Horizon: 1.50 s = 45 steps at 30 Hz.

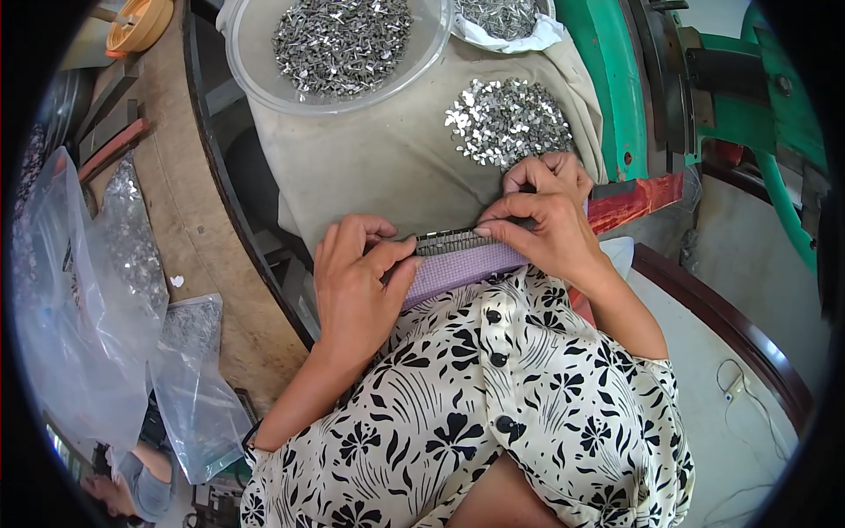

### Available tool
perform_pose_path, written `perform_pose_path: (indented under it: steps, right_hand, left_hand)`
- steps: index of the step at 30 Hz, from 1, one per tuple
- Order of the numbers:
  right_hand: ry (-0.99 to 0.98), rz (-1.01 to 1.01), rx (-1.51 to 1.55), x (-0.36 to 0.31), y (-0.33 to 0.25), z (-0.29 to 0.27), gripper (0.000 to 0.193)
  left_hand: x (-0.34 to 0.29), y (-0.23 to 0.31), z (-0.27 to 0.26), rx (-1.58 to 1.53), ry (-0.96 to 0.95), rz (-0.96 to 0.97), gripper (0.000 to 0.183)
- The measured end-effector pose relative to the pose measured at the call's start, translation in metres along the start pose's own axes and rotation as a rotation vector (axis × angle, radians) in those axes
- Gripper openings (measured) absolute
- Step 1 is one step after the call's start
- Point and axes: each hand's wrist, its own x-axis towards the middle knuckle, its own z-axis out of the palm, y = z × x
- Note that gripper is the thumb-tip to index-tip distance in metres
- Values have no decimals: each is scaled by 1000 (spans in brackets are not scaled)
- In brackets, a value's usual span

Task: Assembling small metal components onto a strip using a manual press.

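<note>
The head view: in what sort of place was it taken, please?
Probably a small assembly workshop: a green machine stands at the right, a clear tub holds small metal parts, and silvery pieces lie heaped by the right hand.

Fingers [392,253] hide the metal strip [447,243] — both ends.

Left hand [356,273] and right hand [561,220] grip opposite ends of a dark row of metal pins [449,243]; beyond, silvery metal pieces [510,123] lie right of a clear plastic tub [264,72].
</note>
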Motion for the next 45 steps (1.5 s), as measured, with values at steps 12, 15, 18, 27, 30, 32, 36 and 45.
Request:
perform_pose_path:
  steps: [12, 15, 18, 27, 30, 32, 36, 45]
  right_hand:
    - [-59, 5, 11, 1, 1, -4, 17]
    - [-46, 11, 2, -1, 2, -5, 17]
    - [-21, -5, -19, -4, 5, -7, 16]
    - [-12, -17, -49, -6, 14, -13, 16]
    - [-43, 5, -18, -6, 13, -13, 15]
    - [-40, -6, -14, -5, 12, -13, 14]
    - [-20, 1, -28, -7, 13, -16, 14]
    - [-28, -20, -24, -11, 19, -18, 14]
  left_hand:
    - [2, 3, -1, 3, -12, -28, 19]
    - [2, 3, -1, 5, -9, -29, 20]
    - [2, 3, -1, 8, -12, -24, 20]
    - [2, 4, -3, 1, -41, -41, 23]
    - [2, 4, -2, 11, -22, -44, 18]
    - [2, 3, -2, 7, -20, -44, 19]
    - [2, 4, -2, 7, -25, -37, 20]
    - [3, 4, -2, -7, -25, -40, 22]
